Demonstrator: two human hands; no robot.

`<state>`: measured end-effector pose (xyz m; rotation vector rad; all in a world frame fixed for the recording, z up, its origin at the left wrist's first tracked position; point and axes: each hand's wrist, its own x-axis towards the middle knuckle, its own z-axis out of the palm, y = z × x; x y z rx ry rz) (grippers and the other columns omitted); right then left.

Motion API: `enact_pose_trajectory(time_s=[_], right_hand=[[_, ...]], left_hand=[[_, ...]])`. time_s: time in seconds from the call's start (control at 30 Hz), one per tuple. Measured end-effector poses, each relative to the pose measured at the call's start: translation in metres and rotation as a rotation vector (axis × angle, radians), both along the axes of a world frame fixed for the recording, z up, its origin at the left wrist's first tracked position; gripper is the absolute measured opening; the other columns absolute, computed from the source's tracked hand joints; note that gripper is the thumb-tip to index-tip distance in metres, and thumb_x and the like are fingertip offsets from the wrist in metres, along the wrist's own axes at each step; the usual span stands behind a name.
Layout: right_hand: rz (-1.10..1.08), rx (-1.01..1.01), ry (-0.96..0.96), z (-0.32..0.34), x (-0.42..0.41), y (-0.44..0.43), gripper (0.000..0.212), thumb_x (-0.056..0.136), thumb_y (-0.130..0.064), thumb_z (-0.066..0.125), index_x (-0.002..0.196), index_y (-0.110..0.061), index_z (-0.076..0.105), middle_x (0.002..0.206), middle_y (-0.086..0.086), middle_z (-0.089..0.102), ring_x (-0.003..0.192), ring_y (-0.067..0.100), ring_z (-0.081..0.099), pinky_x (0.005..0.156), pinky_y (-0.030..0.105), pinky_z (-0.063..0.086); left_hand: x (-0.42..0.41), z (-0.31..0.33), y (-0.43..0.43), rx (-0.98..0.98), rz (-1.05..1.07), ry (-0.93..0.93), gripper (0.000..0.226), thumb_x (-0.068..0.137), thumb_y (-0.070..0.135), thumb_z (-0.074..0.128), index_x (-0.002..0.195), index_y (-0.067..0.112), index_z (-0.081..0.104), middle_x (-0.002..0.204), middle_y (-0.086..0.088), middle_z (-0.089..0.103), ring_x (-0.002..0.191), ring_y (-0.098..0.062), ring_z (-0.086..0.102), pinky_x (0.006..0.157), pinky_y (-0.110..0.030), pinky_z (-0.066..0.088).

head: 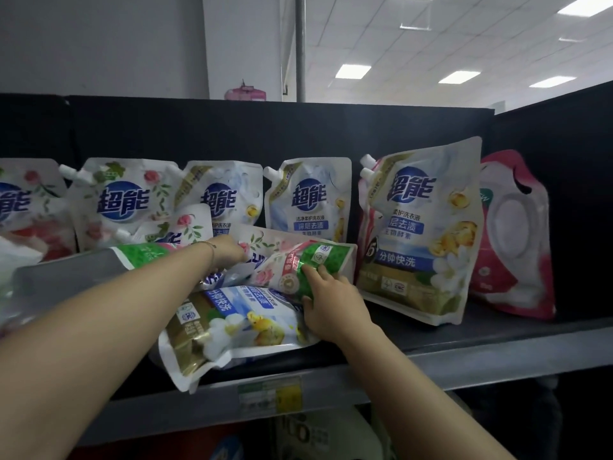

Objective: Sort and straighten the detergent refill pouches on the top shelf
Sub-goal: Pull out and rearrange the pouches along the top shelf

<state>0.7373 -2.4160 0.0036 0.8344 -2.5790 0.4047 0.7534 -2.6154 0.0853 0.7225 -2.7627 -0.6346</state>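
A grey pole (300, 48) rises far behind the black back panel (265, 127); white wall (99, 38) left, lit ceiling panels (459, 77) right.

Left of the tall blue-and-gold pouch (421, 227), which stands upright on the top shelf (491, 333), a rose-print pouch (282, 260) lies tipped over. The right grip (331, 300) pinches its green end nearest that pouch; the left grip (229, 250) holds its far end. Beneath lies a fallen blue pouch (238, 327), overhanging the shelf edge.
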Motion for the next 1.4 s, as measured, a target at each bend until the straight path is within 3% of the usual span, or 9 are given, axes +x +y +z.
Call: enact_pose_trajectory(time_s=[0.1, 0.3, 0.57, 0.67, 0.8, 1.1, 1.17, 1.27, 1.4], right_hand=[[-0.007, 0.025, -0.005, 0.000, 0.001, 0.001, 0.059, 0.097, -0.029, 0.045, 0.150, -0.022, 0.019, 0.156, 0.012, 0.024, 0.130, 0.038, 0.036, 0.104, 0.045, 0.037], [-0.016, 0.026, -0.010, -0.002, 0.004, 0.001, 0.061, 0.096, -0.027, 0.046, 0.150, -0.022, 0.018, 0.157, 0.010, 0.023, 0.133, 0.036, 0.034, 0.104, 0.045, 0.036], [-0.021, 0.019, -0.025, -0.004, 0.007, 0.003, 0.063, 0.097, -0.028, 0.043, 0.152, -0.025, 0.011, 0.159, 0.008, 0.016, 0.137, 0.035, 0.026, 0.106, 0.048, 0.031], [-0.008, -0.021, -0.044, -0.006, 0.009, 0.004, 0.065, 0.097, -0.028, 0.042, 0.152, -0.026, 0.008, 0.160, 0.005, 0.014, 0.142, 0.032, 0.017, 0.108, 0.050, 0.028], [-0.010, -0.056, -0.051, -0.009, 0.011, 0.006, 0.065, 0.097, -0.028, 0.042, 0.152, -0.026, 0.007, 0.160, 0.004, 0.011, 0.144, 0.031, 0.011, 0.111, 0.052, 0.025], [-0.022, -0.090, -0.122, -0.007, 0.012, 0.006, 0.074, 0.097, -0.027, 0.043, 0.153, -0.024, -0.006, 0.161, 0.009, -0.005, 0.146, 0.035, -0.006, 0.112, 0.056, 0.018], [-0.021, -0.094, -0.172, -0.008, 0.010, 0.005, 0.074, 0.097, -0.028, 0.041, 0.153, -0.023, -0.009, 0.160, 0.008, -0.012, 0.146, 0.034, -0.013, 0.112, 0.058, 0.015], [0.020, -0.088, -0.237, -0.006, 0.007, 0.005, 0.073, 0.097, -0.026, 0.039, 0.152, -0.031, -0.008, 0.160, 0.005, -0.014, 0.147, 0.032, -0.005, 0.111, 0.059, 0.016], [0.075, -0.095, -0.239, -0.008, 0.004, 0.004, 0.066, 0.099, -0.025, 0.034, 0.153, -0.036, -0.002, 0.162, -0.005, -0.003, 0.147, 0.029, 0.005, 0.110, 0.055, 0.024]], left_hand=[[-0.008, 0.000, 0.001, -0.021, 0.028, -0.010, 0.034, 0.096, 0.022, 0.055, 0.115, -0.005, 0.056, 0.107, -0.020, 0.061, 0.092, -0.030, 0.058, 0.076, -0.035, 0.046], [-0.018, -0.006, -0.010, -0.081, 0.034, 0.007, 0.054, 0.090, 0.041, 0.061, 0.131, 0.007, 0.051, 0.130, -0.013, 0.057, 0.115, -0.029, 0.056, 0.098, -0.034, 0.045], [-0.019, -0.005, -0.006, -0.276, 0.082, 0.071, 0.049, 0.088, 0.044, 0.065, 0.112, 0.001, 0.060, 0.115, -0.018, 0.062, 0.099, -0.030, 0.058, 0.075, -0.031, 0.044], [-0.018, -0.002, -0.006, -0.259, 0.065, 0.139, 0.033, 0.091, 0.032, 0.063, 0.103, 0.001, 0.062, 0.103, -0.015, 0.061, 0.087, -0.029, 0.053, 0.073, -0.031, 0.042], [-0.019, -0.001, -0.005, -0.261, 0.108, 0.251, 0.022, 0.096, 0.013, 0.052, 0.103, -0.006, 0.061, 0.107, -0.023, 0.061, 0.093, -0.034, 0.056, 0.072, -0.033, 0.040], [-0.020, 0.037, 0.009, -0.240, 0.067, 0.436, 0.018, 0.094, 0.006, 0.046, 0.093, -0.003, 0.062, 0.076, -0.013, 0.053, 0.068, -0.026, 0.050, 0.062, -0.034, 0.041], [-0.016, 0.050, 0.015, -0.258, 0.036, 0.530, 0.018, 0.094, 0.010, 0.048, 0.092, 0.002, 0.064, 0.081, -0.013, 0.058, 0.072, -0.027, 0.053, 0.063, -0.034, 0.042], [-0.012, 0.087, 0.036, -0.450, -0.099, 0.723, 0.017, 0.094, 0.013, 0.050, 0.085, 0.007, 0.062, 0.087, -0.009, 0.059, 0.080, -0.028, 0.056, 0.069, -0.035, 0.045], [-0.017, 0.132, 0.079, -0.532, -0.181, 0.748, 0.023, 0.093, 0.002, 0.043, 0.092, 0.007, 0.065, 0.097, -0.014, 0.063, 0.086, -0.029, 0.060, 0.069, -0.030, 0.047]])
